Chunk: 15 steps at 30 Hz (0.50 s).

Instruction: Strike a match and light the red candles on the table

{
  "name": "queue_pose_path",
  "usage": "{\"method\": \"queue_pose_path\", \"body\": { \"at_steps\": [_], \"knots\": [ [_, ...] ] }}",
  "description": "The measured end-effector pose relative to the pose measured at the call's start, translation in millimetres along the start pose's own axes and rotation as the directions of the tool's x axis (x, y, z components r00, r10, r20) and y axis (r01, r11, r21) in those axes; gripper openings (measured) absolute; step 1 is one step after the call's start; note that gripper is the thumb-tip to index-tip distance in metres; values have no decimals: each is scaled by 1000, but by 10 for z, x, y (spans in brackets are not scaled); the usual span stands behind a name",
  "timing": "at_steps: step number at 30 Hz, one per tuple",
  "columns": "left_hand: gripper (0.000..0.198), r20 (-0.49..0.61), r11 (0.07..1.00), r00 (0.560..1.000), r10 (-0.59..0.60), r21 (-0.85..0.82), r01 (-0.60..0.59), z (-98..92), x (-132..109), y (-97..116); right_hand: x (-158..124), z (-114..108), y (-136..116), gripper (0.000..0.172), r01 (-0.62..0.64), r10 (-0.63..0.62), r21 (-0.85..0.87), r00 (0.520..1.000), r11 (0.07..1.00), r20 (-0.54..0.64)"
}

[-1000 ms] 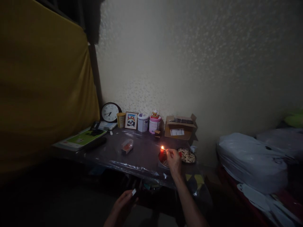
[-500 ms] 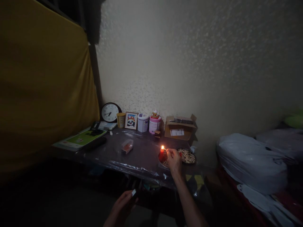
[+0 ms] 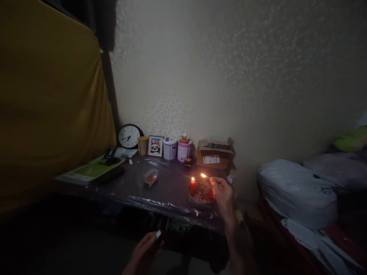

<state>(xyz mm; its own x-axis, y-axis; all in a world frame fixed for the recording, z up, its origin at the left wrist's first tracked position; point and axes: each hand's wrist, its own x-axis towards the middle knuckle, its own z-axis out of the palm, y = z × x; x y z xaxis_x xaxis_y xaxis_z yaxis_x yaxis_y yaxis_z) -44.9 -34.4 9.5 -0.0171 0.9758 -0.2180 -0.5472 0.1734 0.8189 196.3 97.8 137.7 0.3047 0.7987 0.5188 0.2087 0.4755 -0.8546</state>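
My right hand point(image 3: 224, 194) pinches a burning match point(image 3: 207, 177), its flame pointing left. A short red candle point(image 3: 192, 185) with a lit wick stands upright at the left side of a round dish point(image 3: 196, 200). The dish is patterned or holds small pale bits; I cannot tell which. The match flame is apart from the candle, to its right. Part of the dish's right side is behind my hand. Low in front of the table, my left hand point(image 3: 145, 244) is closed around a small box with a white end point(image 3: 158, 234), mostly hidden in shadow.
A plastic-covered table point(image 3: 169, 187) bears a clear packet point(image 3: 151, 177). Along the wall stand a clock point(image 3: 129, 136), a framed panda picture point(image 3: 155, 146), two tubs point(image 3: 170, 149) and a cardboard box point(image 3: 215, 156). White bags point(image 3: 295, 191) lie at right.
My right hand has drawn the match rightward, away from the candle, whose wick now burns separately. My left hand stays low with the small box. The view has shifted slightly.
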Motion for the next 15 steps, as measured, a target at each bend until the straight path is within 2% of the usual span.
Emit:
{"method": "queue_pose_path", "body": {
  "at_steps": [2, 4, 6, 8, 11, 15],
  "knots": [
    [32, -13, 1000, 1000, -2, -12, 2, -34, 52, -49, 94, -244, 5, 30, -26, 25, 47, 1000, 999, 14],
    [35, -62, 999, 998, -22, -31, 20, -62, 109, -105, 198, -503, 131, 34, -48, 50, 46, 998, 998, -33],
    [38, -113, 998, 993, -39, -54, 34, -61, 135, -137, 283, -729, 358, 36, -129, 113, -106, 983, 986, -146],
    [39, -117, 998, 992, -47, -46, 42, -25, 110, -120, 333, -888, 629, 34, -163, 128, -177, 973, 971, -191],
    [35, -84, 999, 995, -52, 6, 53, 52, 11, -18, 360, -977, 983, 27, -164, 105, -265, 969, 950, -222],
    [34, -21, 996, 997, -76, 49, 77, 89, -57, 97, 417, -904, 1255, 22, -157, 68, -377, 969, 913, -239]
  ]
}}
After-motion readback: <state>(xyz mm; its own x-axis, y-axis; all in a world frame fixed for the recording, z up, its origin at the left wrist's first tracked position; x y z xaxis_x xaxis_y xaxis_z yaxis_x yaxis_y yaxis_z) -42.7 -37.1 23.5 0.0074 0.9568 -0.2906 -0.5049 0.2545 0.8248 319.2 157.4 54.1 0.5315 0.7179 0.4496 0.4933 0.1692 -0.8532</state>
